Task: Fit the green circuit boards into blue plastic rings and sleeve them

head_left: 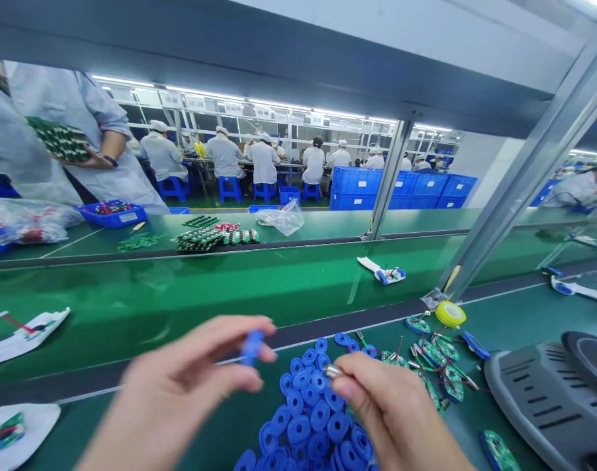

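Lower left: left hand (pixel 173 399), fingers (pixel 230 337) pinching a blurred blue ring (pixel 252 347)
Lower right: right hand (pixel 391 415), fingers (pixel 352 379) pinching a silver metal cylinder (pixel 334 371) above piled blue rings (pixel 303 418)

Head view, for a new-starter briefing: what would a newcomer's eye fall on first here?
The heap of blue ring-shaped parts stands out first, right below the hands: the left hand pinches a blue piece, the right hand a small silver cylinder. Right of the heap lie small green circuit boards trailing wires. Beyond the green conveyor belt, white-clad workers sit in rows near stacked blue crates.
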Demonstrator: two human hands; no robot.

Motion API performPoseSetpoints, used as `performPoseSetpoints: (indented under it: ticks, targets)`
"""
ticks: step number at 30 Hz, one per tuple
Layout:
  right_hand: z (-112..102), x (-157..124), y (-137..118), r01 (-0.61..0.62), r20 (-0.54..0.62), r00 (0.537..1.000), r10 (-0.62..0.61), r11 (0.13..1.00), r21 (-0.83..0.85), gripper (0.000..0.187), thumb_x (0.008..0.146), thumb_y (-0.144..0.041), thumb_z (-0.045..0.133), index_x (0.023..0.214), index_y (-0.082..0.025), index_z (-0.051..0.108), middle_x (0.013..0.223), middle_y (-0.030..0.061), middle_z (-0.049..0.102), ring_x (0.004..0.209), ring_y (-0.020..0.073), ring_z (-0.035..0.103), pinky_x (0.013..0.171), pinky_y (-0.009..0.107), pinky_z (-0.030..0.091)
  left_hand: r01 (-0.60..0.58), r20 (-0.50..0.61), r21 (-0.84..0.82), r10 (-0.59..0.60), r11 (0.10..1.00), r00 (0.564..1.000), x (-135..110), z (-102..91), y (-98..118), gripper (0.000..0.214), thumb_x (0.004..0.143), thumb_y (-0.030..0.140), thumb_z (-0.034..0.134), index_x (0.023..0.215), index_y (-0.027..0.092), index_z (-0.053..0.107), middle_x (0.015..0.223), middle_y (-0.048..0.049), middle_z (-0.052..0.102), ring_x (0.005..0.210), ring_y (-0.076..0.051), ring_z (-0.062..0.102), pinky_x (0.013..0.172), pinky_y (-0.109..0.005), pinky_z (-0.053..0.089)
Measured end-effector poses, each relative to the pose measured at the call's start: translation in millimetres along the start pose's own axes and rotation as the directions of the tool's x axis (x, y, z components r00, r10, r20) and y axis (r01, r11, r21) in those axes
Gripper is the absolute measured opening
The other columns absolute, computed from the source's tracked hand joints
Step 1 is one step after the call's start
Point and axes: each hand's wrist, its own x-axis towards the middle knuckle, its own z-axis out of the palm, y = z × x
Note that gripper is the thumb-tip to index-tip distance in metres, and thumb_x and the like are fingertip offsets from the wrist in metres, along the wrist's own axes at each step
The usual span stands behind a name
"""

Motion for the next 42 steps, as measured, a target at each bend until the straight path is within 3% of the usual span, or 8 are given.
performPoseSetpoints:
  ticks: [2, 3, 15, 22, 27, 31, 37, 42]
  targets:
    - [4, 1, -2, 0.1, -0.069, 0.993, -0.099, 0.995, 0.018, 0.023, 0.094, -0.028, 0.033, 0.085, -0.019, 0.052, 0.065, -0.0024, 0.058, 0.055, 0.0088, 0.052, 0.048, 0.018, 0.038, 0.177, 0.35, -0.197, -0.1, 0.964, 0.932, -7, 4.9, 4, 0.03, 0.066, 0.02, 0.068, 0.094, 0.031, 0.069, 0.089, 0.0003, 0.073, 0.07, -0.024, 0.07, 0.054, -0.027, 0.059]
    - [7, 1, -4, 0.142, -0.097, 0.985, -0.141, 0.99, 0.002, 0.023, 0.095, -0.029, 0.033, 0.089, -0.019, 0.052, 0.066, -0.0022, 0.059, 0.056, 0.009, 0.054, 0.05, 0.019, 0.039, 0.254, 0.421, -0.25, -0.132, 0.934, 0.897, -11, 7.7, 7, 0.033, 0.065, 0.018, 0.069, 0.095, 0.032, 0.068, 0.093, -0.0004, 0.072, 0.074, -0.024, 0.069, 0.058, -0.026, 0.059]
    - [28, -7, -12, 0.062, -0.296, 0.949, -0.108, 0.985, -0.16, 0.033, 0.095, -0.035, 0.029, 0.083, -0.02, 0.056, 0.057, -0.0016, 0.056, 0.049, 0.0124, 0.05, 0.046, 0.024, 0.035, 0.447, 0.498, -0.423, -0.21, 0.788, 0.841, -20, 20.0, 4, 0.03, 0.06, 0.014, 0.074, 0.085, 0.031, 0.072, 0.091, 0.0002, 0.061, 0.051, -0.009, 0.061, 0.051, -0.016, 0.053]
    - [22, -5, -7, 0.099, -0.195, 0.968, -0.157, 0.956, -0.277, 0.035, 0.096, -0.034, 0.025, 0.079, -0.021, 0.053, 0.055, -0.003, 0.056, 0.047, 0.0127, 0.05, 0.044, 0.024, 0.035, 0.367, 0.483, -0.426, -0.136, 0.827, 0.865, -20, 22.9, 6, 0.032, 0.061, 0.009, 0.072, 0.085, 0.031, 0.072, 0.09, -0.0019, 0.062, 0.06, -0.016, 0.066, 0.056, -0.023, 0.058]
    - [20, -4, -2, 0.18, -0.087, 0.968, -0.236, 0.892, -0.414, 0.025, 0.094, -0.024, 0.03, 0.078, -0.021, 0.049, 0.052, -0.004, 0.052, 0.044, 0.0137, 0.048, 0.04, 0.026, 0.031, 0.101, 0.404, -0.297, 0.029, 0.949, 0.914, -19, 21.6, 6, 0.037, 0.063, 0.011, 0.072, 0.091, 0.034, 0.07, 0.081, -0.0001, 0.066, 0.065, -0.015, 0.065, 0.057, -0.019, 0.057]
    - [24, -5, 1, 0.176, -0.091, 0.968, -0.233, 0.892, -0.417, 0.022, 0.092, -0.021, 0.033, 0.076, -0.021, 0.047, 0.053, -0.0041, 0.053, 0.045, 0.0137, 0.051, 0.041, 0.027, 0.032, -0.077, 0.373, -0.192, 0.146, 0.978, 0.916, -18, 19.3, 4, 0.041, 0.062, 0.015, 0.075, 0.096, 0.037, 0.068, 0.073, 0.0025, 0.065, 0.06, -0.012, 0.062, 0.056, -0.016, 0.056]
    - [27, -3, -3, 0.172, -0.118, 0.964, -0.24, 0.893, -0.416, 0.024, 0.088, -0.014, 0.037, 0.067, -0.022, 0.046, 0.049, -0.0042, 0.051, 0.043, 0.0121, 0.049, 0.04, 0.025, 0.03, -0.114, 0.379, -0.207, 0.187, 0.972, 0.906, -16, 20.0, 5, 0.051, 0.058, 0.004, 0.074, 0.097, 0.037, 0.068, 0.066, 0.0036, 0.062, 0.056, -0.012, 0.06, 0.052, -0.017, 0.054]
    - [31, -5, -11, 0.087, -0.204, 0.958, -0.201, 0.882, -0.463, 0.029, 0.087, -0.011, 0.036, 0.062, -0.022, 0.045, 0.045, -0.0035, 0.049, 0.041, 0.0122, 0.048, 0.041, 0.026, 0.029, -0.043, 0.437, -0.228, 0.141, 0.973, 0.888, -19, 19.6, -1, 0.057, 0.059, 0.001, 0.073, 0.101, 0.039, 0.065, 0.07, 0.0032, 0.061, 0.059, -0.013, 0.061, 0.05, -0.02, 0.055]
